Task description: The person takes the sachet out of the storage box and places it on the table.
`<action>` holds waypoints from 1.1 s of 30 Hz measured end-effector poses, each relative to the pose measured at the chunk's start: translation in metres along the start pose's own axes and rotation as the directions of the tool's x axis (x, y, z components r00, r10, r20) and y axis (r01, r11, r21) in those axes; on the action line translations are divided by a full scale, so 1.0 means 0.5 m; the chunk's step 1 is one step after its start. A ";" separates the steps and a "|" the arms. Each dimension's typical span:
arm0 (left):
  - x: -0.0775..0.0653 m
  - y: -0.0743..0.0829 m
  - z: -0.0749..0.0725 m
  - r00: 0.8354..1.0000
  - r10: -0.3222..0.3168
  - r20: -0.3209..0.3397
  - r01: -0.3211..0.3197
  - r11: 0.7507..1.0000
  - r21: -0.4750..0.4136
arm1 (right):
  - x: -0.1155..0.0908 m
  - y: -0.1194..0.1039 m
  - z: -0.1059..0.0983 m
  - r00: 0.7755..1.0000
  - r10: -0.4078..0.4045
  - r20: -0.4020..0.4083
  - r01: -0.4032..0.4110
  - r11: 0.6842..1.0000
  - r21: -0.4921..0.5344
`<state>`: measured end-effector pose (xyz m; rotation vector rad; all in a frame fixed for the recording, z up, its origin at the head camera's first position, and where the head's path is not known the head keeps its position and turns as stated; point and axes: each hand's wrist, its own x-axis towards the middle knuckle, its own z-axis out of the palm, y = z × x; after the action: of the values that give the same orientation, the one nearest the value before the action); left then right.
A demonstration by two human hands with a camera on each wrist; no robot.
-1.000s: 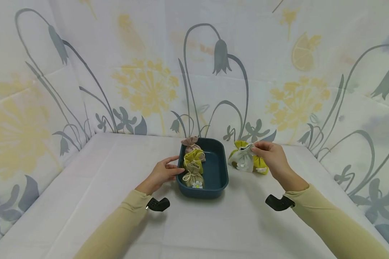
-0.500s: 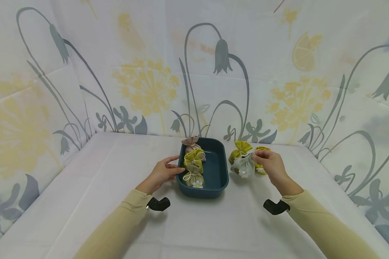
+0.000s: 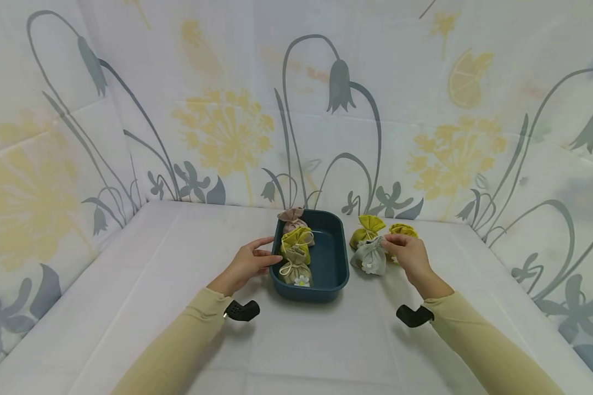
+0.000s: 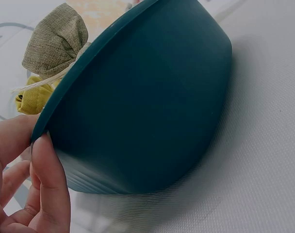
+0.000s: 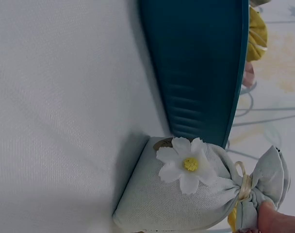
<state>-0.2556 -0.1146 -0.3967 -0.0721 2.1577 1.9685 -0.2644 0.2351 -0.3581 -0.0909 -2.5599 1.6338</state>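
My left hand (image 3: 247, 264) pinches the left rim of a dark teal plastic tub (image 3: 308, 295), thumb and finger on either side of the edge in the left wrist view. Along the tub's left side lie three drawstring pouches: a pinkish one (image 3: 292, 218), a yellow-green one (image 3: 294, 239) and a beige one (image 3: 295, 270) with a white flower. Right of the tub, my right hand (image 3: 411, 255) pinches the gathered neck of a pale grey drawstring pouch (image 3: 368, 257). A white fabric flower (image 5: 181, 166) decorates its front, and its base is close to the table.
Behind the grey pouch stands a yellow-green pouch (image 3: 370, 224). Another yellow pouch (image 3: 403, 229) is partly hidden by my right hand. A white cloth (image 3: 326, 351) covers the table, and a flower-printed curtain (image 3: 405, 82) hangs behind and at both sides.
My right hand has brought the grey pouch lower and toward me, uncovering more of the yellow-green pouch behind it. My left hand and the tub have stayed put.
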 end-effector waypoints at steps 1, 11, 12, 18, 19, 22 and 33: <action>0.000 0.000 0.000 1.000 -0.001 0.001 0.001 1.000 -0.001 | 0.000 0.000 0.000 1.000 0.000 -0.002 0.000 1.000 -0.007; -0.001 -0.001 0.001 1.000 0.007 -0.003 -0.007 1.000 0.010 | -0.012 0.000 -0.017 1.000 -0.017 -0.008 0.017 0.999 -0.040; -0.002 -0.002 0.000 1.000 0.007 0.001 -0.007 1.000 0.007 | -0.013 0.000 -0.019 1.000 -0.027 -0.010 0.027 0.999 -0.040; -0.031 0.029 0.002 1.000 -0.003 0.026 0.003 1.000 -0.001 | -0.017 -0.003 -0.031 0.998 -0.056 -0.008 0.056 0.998 -0.010; -0.031 0.030 0.002 1.000 -0.005 0.027 0.005 1.000 0.000 | -0.019 -0.003 -0.033 0.998 -0.055 -0.008 0.055 0.998 -0.008; -0.020 0.018 0.001 1.000 -0.001 0.020 0.001 1.000 -0.005 | -0.022 -0.006 -0.035 0.999 -0.049 -0.011 0.049 0.999 -0.009; -0.001 -0.002 -0.001 1.000 0.015 0.008 -0.014 1.000 -0.010 | -0.032 -0.029 -0.032 0.998 -0.055 0.038 0.055 0.998 -0.004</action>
<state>-0.2550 -0.1151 -0.3977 -0.0498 2.1489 1.9843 -0.2467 0.2415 -0.3391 0.0103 -2.5694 1.6250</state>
